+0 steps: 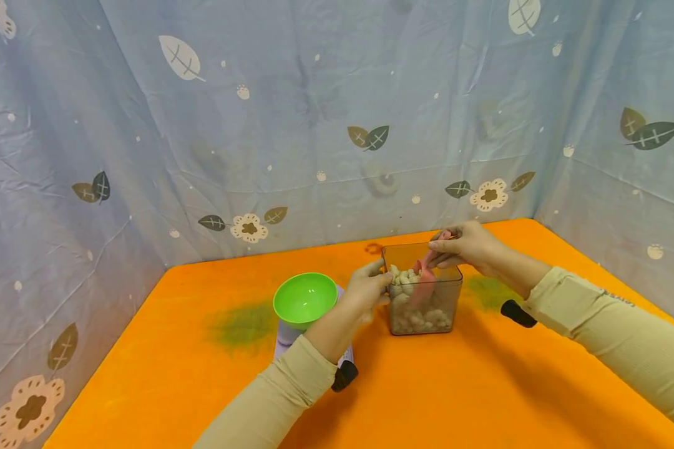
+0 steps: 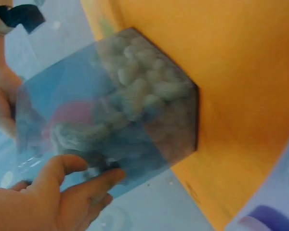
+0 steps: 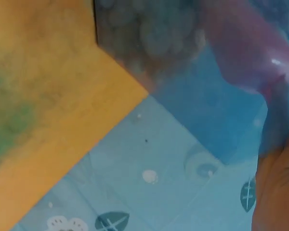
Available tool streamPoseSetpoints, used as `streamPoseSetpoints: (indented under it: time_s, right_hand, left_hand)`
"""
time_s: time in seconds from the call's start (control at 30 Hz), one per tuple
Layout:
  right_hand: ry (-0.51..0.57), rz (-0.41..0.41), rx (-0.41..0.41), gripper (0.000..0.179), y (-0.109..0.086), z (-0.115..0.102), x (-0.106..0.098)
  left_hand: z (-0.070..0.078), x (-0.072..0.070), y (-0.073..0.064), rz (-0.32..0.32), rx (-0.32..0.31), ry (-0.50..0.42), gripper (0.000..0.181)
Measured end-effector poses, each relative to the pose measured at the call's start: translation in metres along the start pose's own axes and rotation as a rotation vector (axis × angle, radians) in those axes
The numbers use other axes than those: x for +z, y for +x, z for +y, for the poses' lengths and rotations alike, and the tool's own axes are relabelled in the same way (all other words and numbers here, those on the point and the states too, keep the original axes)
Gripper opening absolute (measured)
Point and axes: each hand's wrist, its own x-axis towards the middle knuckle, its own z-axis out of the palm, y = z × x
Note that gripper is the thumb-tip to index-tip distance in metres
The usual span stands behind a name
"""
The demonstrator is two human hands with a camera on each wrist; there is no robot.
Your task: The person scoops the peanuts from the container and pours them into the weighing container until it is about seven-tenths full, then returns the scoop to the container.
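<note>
A clear, smoke-tinted square container (image 1: pixel 455 299) stands on the orange tabletop, partly filled with pale, lumpy pieces (image 2: pixel 135 94) that look like peanuts in their shells. My left hand (image 1: pixel 365 288) holds the container at its left side near the rim, thumb and fingers spread over the wall. Pinched by its handle in my right hand (image 1: pixel 463 244) is a pink scoop (image 1: pixel 424 284). Its bowl dips inside the container among the pieces. Through the tinted wall, the right wrist view shows the scoop (image 3: pixel 255 57) tilted, its handle rising to the hand.
A bright green bowl (image 1: pixel 303 299) sits on a lavender kitchen scale (image 1: pixel 285 333) left of the container, partly behind my left forearm. Blue curtains (image 1: pixel 314 125) with leaf and flower prints enclose the back and sides of the orange tabletop (image 1: pixel 202 386). Greenish stains mark the orange cover.
</note>
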Motion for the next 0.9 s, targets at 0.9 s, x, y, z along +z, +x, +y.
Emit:
streamPoseSetpoints:
  time_s: [0.9]
  right_hand:
    - [0.615,-0.012,-0.025,0.019,-0.022,0.025,-0.028]
  left_hand:
    - [-0.006,-0.006,-0.004,-0.077,0.016,-0.048,0.053]
